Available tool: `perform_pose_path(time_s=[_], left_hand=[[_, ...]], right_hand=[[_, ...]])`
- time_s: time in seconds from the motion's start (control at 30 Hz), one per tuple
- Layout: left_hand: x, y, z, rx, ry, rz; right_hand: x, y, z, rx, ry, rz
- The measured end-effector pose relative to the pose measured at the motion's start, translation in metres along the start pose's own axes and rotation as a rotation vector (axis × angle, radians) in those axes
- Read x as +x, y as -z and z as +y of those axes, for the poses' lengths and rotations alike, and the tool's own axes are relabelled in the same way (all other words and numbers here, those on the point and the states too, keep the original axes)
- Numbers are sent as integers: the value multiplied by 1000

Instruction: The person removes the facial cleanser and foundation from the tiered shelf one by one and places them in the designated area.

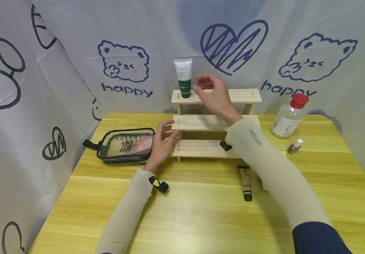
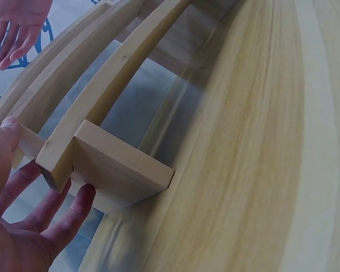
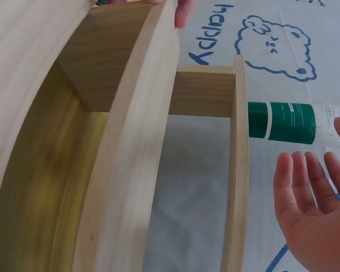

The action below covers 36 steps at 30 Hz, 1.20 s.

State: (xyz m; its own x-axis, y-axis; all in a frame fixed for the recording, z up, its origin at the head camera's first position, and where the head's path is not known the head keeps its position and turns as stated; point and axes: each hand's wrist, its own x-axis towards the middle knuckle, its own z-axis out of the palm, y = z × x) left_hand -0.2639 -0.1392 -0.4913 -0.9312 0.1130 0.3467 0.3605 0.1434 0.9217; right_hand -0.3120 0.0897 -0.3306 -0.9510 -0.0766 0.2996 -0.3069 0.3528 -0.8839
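A three-tier wooden display rack (image 1: 215,122) stands at the back of the table. On the left of its top tier, a white and green squeeze tube (image 1: 184,78) stands upright on its cap. My right hand (image 1: 213,92) is just right of that tube, fingers loosely bent and apart from it, with nothing held; the right wrist view shows its palm beside the tube (image 3: 286,122). At the rack's left end, my left hand (image 1: 161,144) grips the middle tier, its thumb (image 2: 10,133) on one side and its fingers spread along the end.
Left of the rack lies a clear zip pouch (image 1: 105,151) with black trim. A brown tube (image 1: 246,181) lies in front of the rack. To the right are a red-capped clear bottle (image 1: 285,121) and a small nail polish bottle (image 1: 294,146). Printed curtains (image 1: 166,38) hang behind.
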Motion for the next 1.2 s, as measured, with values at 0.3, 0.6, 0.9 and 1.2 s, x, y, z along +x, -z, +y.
perform_pose_path(time_s=[0.3,0.6,0.9,1.2], left_hand=[[2,3,0,10,-1,5],[1,1,0,14,-1,0],[1,2,1,11,-14,-13],[1,2,0,9,-11,-20]], right_hand=[[18,-12,0,74,8,37],[31,-18,4,107,-34,0],[38,-24,5,51,-70,-41],[37,-29,5,61,-31,-38]])
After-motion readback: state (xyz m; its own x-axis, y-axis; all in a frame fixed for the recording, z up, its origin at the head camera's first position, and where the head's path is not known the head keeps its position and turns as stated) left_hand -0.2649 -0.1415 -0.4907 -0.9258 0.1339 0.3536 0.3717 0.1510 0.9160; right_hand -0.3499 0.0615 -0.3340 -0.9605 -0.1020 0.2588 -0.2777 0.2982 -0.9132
